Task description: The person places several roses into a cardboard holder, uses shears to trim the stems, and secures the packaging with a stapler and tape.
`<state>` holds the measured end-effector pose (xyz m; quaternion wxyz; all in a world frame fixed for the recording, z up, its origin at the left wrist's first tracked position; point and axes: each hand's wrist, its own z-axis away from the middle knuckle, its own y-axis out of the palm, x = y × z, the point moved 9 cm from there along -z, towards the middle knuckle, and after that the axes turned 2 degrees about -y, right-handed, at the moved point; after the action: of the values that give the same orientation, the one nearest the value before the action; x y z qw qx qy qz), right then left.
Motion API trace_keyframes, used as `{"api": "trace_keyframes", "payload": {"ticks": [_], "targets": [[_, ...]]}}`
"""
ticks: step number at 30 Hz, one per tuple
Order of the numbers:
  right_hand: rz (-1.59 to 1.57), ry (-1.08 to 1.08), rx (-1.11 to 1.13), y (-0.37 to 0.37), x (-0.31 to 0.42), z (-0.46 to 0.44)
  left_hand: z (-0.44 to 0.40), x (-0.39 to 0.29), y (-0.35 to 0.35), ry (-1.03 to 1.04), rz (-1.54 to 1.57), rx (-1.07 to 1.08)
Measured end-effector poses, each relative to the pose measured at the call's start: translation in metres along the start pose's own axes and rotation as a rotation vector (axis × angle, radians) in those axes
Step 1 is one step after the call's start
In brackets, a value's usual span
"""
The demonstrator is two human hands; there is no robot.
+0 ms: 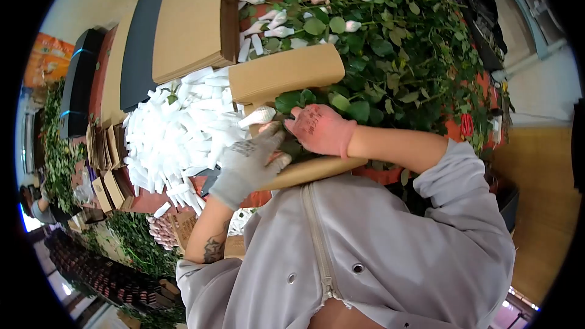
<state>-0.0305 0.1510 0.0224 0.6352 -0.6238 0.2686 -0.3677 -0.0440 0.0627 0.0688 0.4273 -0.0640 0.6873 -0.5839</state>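
Note:
A rose bud in a white mesh sleeve point(258, 116) lies tilted between my two hands, with green leaves point(296, 100) just to its right. My left hand point(251, 161), in a grey glove, is just below the bud; its fingers reach toward it and the thumb stands apart. Whether the fingertips press on the sleeve is hard to tell. In a pink glove, my right hand point(320, 129) is closed beside the leaves, apparently round the rose's stem, which is mostly hidden. Under and beyond the hands is brown cardboard point(286, 73).
A heap of white sleeves point(177, 131) lies left of my hands. Leafy rose stems point(390, 55) cover the right side, with several sleeved buds point(279, 31) at the back. Stacked cardboard sheets point(189, 21) stand far left. A rolled brown edge point(314, 170) runs before my body.

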Motion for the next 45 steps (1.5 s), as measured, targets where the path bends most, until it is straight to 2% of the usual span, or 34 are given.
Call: {"api": "trace_keyframes", "payload": {"ticks": [2,4,5,8,14,15,18,20,25,27,28,30,32,33,36,37,40,42,44,45], "targets": [[0.037,0.007,-0.080,-0.022,0.000,-0.004,-0.002,0.012,0.024,-0.119,-0.101,0.239],[0.067,0.072,-0.292,-0.047,-0.004,-0.013,0.001,0.013,0.029,-0.119,-0.054,0.256],[0.073,0.078,-0.137,-0.029,-0.008,-0.023,0.002,0.011,0.029,-0.100,-0.054,0.240],[0.095,0.057,-0.002,-0.011,-0.010,-0.035,0.000,0.011,0.028,-0.089,-0.071,0.211],[0.174,0.109,-0.119,-0.028,-0.023,-0.027,0.000,0.010,0.029,-0.136,-0.112,0.270],[0.150,0.069,-0.032,-0.016,-0.022,-0.027,0.000,0.009,0.029,-0.133,-0.117,0.268],[0.041,0.112,-0.120,-0.005,-0.024,-0.014,0.002,0.013,0.034,-0.115,-0.111,0.239],[-0.001,0.178,-0.032,-0.003,-0.026,-0.012,0.001,0.013,0.033,-0.118,-0.098,0.253],[0.236,0.095,0.008,0.012,-0.018,-0.009,0.000,0.015,0.031,-0.066,-0.038,0.258],[0.230,0.106,-0.035,0.014,-0.020,-0.011,-0.003,0.037,0.004,0.025,0.033,-0.238],[0.221,0.087,-0.060,0.014,-0.018,-0.010,-0.009,0.037,0.009,0.047,0.028,-0.223],[0.198,0.092,-0.111,0.009,-0.017,-0.008,-0.014,0.049,0.007,-0.077,-0.063,-0.314],[0.119,0.104,0.066,0.010,-0.018,-0.010,-0.021,0.049,0.012,-0.058,-0.074,-0.329],[0.144,0.077,-0.046,0.012,-0.019,-0.009,-0.023,0.054,0.013,-0.053,-0.075,-0.361],[0.068,0.128,0.012,0.012,-0.024,-0.006,-0.021,0.049,0.011,-0.011,-0.047,-0.405],[0.101,0.099,-0.054,0.010,-0.022,-0.006,-0.017,0.049,0.008,-0.019,-0.043,-0.438],[0.140,0.105,-0.069,0.013,-0.022,-0.004,-0.007,0.051,0.002,-0.023,-0.034,-0.443],[0.112,0.135,-0.071,0.014,-0.023,-0.004,0.003,0.065,-0.006,0.014,-0.187,-0.510],[0.109,0.148,-0.020,0.017,-0.024,-0.005,0.022,0.115,-0.033,-0.252,-0.175,-0.482],[0.108,0.150,-0.026,0.015,-0.024,-0.004,0.029,0.128,-0.040,-0.315,-0.237,-0.453]]}}
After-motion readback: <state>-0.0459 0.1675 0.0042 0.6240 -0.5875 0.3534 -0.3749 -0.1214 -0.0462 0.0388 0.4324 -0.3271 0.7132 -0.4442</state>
